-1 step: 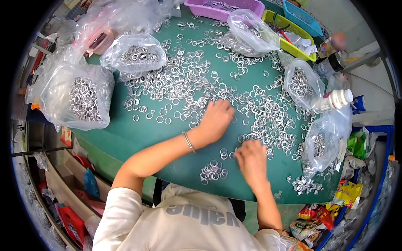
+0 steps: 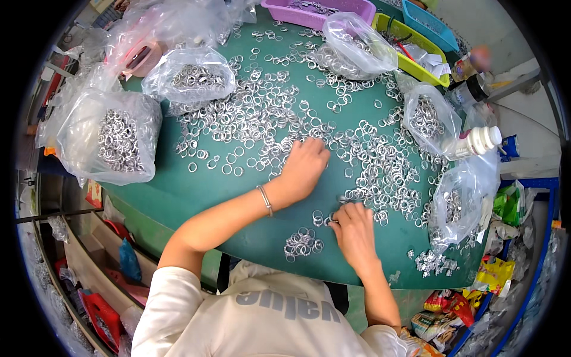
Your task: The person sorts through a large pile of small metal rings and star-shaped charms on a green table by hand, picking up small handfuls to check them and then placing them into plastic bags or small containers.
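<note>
Nothing has shifted since the earlier frame, taken at the same instant: both hands lie just where they did on the green table (image 2: 178, 190).

The left hand (image 2: 304, 168) lies palm down, its fingers loosely spread and flat upon the scattered metal rings (image 2: 262, 113); it presses on them rather than gripping any one, and a thin bracelet (image 2: 265, 200) circles its wrist. The right hand (image 2: 354, 229) is half curled with its fingertips drawn together at the near edge of the spread, touching a few loose rings; whether it has one pinched cannot be told. A small heap of rings (image 2: 302, 244) lies just to the left of that hand, apart from the main spread.

Clear plastic bags holding more rings ring the table: a large bag (image 2: 110, 140) at the left edge, a second bag (image 2: 191, 77) beyond it, a third bag (image 2: 357, 50) at the far side, and two bags on the right, one (image 2: 429, 119) near the far corner and another (image 2: 461, 205) nearer the person. A white bottle (image 2: 476, 141) lies on its side between those two right-hand bags. At the far edge stand a purple tray (image 2: 321, 11), a yellow-green tray (image 2: 410, 50) and a blue basket (image 2: 429, 24). Brightly coloured packets (image 2: 496, 275), yellow, red and green, lie off the table at the lower right
</note>
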`<state>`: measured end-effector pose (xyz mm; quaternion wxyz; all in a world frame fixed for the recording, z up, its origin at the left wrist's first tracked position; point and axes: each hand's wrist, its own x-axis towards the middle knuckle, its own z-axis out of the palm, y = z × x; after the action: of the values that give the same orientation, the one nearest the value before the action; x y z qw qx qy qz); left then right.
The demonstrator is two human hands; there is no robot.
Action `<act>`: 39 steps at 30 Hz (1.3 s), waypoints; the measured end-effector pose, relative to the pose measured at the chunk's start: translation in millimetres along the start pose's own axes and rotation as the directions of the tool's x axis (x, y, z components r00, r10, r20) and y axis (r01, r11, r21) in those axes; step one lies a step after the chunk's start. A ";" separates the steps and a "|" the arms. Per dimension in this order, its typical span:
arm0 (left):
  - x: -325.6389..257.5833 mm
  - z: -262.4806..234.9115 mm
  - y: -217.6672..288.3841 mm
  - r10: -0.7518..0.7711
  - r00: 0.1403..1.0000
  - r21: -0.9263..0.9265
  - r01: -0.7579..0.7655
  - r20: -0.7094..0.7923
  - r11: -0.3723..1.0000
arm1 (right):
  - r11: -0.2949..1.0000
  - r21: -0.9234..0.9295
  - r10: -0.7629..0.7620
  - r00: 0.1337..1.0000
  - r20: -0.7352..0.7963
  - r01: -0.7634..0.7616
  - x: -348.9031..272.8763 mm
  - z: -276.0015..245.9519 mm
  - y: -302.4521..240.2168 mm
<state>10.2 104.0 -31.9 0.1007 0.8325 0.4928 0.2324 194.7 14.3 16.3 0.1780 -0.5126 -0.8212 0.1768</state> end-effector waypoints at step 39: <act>11.3 -10.3 10.0 0.085 0.995 -0.090 -0.090 -0.051 0.992 | 0.978 -0.189 0.035 0.967 -0.251 -0.085 59.1 17.5 26.5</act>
<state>17.5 108.2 -15.6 0.1171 0.8421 0.4468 0.2785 182.8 76.8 -5.0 0.2210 -0.5705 -0.7902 0.0345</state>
